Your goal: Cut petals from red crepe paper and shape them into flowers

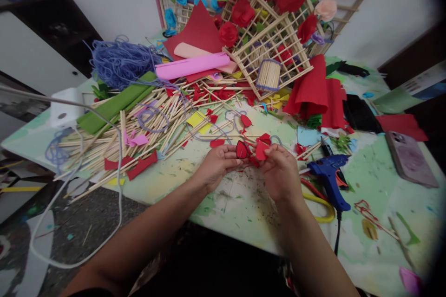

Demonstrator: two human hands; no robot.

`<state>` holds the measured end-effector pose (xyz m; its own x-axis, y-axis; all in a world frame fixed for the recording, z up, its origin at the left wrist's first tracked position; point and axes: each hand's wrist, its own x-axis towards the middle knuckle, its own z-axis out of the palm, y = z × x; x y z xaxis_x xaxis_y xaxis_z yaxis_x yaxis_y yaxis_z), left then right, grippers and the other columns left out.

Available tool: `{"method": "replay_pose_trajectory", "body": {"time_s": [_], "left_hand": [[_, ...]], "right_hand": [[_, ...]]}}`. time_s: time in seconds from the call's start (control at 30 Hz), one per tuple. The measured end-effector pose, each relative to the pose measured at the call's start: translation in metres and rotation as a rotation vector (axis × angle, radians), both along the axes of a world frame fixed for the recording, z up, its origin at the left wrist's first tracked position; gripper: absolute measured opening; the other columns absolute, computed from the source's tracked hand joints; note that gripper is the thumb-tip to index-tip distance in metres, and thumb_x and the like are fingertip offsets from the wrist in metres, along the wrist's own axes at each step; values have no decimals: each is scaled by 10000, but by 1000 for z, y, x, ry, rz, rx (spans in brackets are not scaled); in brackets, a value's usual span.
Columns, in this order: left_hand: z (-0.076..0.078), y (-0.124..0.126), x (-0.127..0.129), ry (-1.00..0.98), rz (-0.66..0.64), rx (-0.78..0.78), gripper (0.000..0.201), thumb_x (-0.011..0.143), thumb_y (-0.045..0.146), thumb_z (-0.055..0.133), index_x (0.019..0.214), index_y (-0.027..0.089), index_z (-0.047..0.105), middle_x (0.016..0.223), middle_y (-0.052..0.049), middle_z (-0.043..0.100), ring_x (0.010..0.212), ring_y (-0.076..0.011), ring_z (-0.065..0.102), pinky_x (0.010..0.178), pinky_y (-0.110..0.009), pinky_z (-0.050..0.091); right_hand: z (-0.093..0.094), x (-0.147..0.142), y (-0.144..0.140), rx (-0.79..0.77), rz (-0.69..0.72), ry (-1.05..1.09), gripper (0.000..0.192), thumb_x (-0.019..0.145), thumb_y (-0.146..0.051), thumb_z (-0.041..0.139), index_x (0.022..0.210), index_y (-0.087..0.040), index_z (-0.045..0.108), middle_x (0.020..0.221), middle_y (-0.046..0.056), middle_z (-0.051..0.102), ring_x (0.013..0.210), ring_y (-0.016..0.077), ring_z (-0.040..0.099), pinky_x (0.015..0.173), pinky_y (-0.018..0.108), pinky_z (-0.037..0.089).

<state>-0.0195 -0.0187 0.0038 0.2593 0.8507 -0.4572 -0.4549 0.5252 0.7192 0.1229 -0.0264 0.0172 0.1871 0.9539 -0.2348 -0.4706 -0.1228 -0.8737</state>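
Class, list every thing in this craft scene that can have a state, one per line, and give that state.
Left hand: pinching a red paper petal.
Right hand: holding red paper pieces.
Blue glue gun: lying on its side on the table, unheld.
Pink paper roll: rolled up.
Phone: lying flat, back up.
Stick bundle: bound together.

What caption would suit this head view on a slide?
Both hands, left and right, hold red petals over a table beside sticks and a glue gun.
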Motion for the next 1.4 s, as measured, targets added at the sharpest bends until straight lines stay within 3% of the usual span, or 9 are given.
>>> {"method": "replay_pose_trajectory", "body": {"time_s": [0.2, 0.3, 0.4, 0.47, 0.63, 0.8, 1.13, 1.3, 1.4], "left_hand": [[-1, 0, -1, 10, -20, 32, 309, 603, -3, 689, 882, 105, 609, 801, -59, 710, 708, -122, 671, 741, -238, 509], [-2, -1, 0, -15, -7, 29, 310, 598, -15, 688, 864, 111, 590, 784, -57, 707, 739, -145, 683, 779, -268, 507], [-3, -1, -1, -37, 23, 19, 317, 600, -32, 678, 854, 122, 569, 765, -49, 704, 751, -154, 688, 813, -295, 503], [-3, 0, -1, -36, 39, 24, 312, 609, -35, 670, 862, 121, 574, 776, -53, 707, 756, -150, 687, 807, -288, 503], [-1, 1, -5, -31, 79, 52, 302, 617, -27, 666, 876, 111, 598, 799, -64, 714, 763, -141, 680, 781, -266, 503], [2, 2, -7, -15, 104, 41, 306, 619, -10, 682, 884, 117, 599, 830, -66, 714, 797, -146, 678, 776, -260, 494], [3, 2, -7, -32, 105, 48, 315, 609, 5, 709, 882, 117, 598, 837, -49, 707, 811, -133, 672, 813, -267, 484], [2, 1, -7, -32, 107, 36, 314, 607, 1, 706, 870, 125, 590, 817, -42, 707, 817, -143, 676, 807, -272, 487], [2, 1, -7, -28, 91, 27, 303, 613, 5, 703, 871, 122, 596, 826, -51, 710, 818, -143, 675, 807, -273, 485]], "right_hand": [[-6, -3, -7, 316, -119, -965, 125, 739, -217, 599, 624, -189, 560, 900, 60, 663, 874, 186, 601, 843, 355, 447], [-4, 0, -10, 475, -189, -1396, 100, 774, -191, 558, 678, -186, 587, 915, 88, 654, 883, 206, 585, 828, 362, 445], [-5, 4, -9, 413, -160, -1692, 126, 786, -184, 537, 681, -183, 606, 882, 104, 644, 860, 231, 555, 785, 370, 430], [-7, 7, -7, 315, -12, -1798, 160, 787, -185, 535, 648, -178, 612, 809, 107, 631, 819, 237, 544, 744, 363, 414], [-11, 15, 1, 197, 332, -1635, 230, 819, -314, 548, 666, -179, 654, 692, 67, 622, 718, 205, 543, 660, 313, 390], [-11, 18, 6, 178, 229, -1634, 180, 826, -254, 531, 800, -168, 687, 819, 83, 651, 824, 222, 550, 754, 325, 397], [-12, 10, 11, 99, 298, -1772, 141, 768, -208, 552, 797, -169, 684, 816, 107, 642, 846, 254, 518, 787, 362, 377], [-14, 14, 13, 118, 229, -1653, 113, 741, -189, 545, 705, -179, 652, 737, 78, 632, 789, 231, 522, 728, 347, 382], [-15, 15, 13, 114, 153, -1364, 93, 742, -240, 569, 702, -182, 629, 669, 42, 607, 689, 194, 513, 654, 325, 393]]}}
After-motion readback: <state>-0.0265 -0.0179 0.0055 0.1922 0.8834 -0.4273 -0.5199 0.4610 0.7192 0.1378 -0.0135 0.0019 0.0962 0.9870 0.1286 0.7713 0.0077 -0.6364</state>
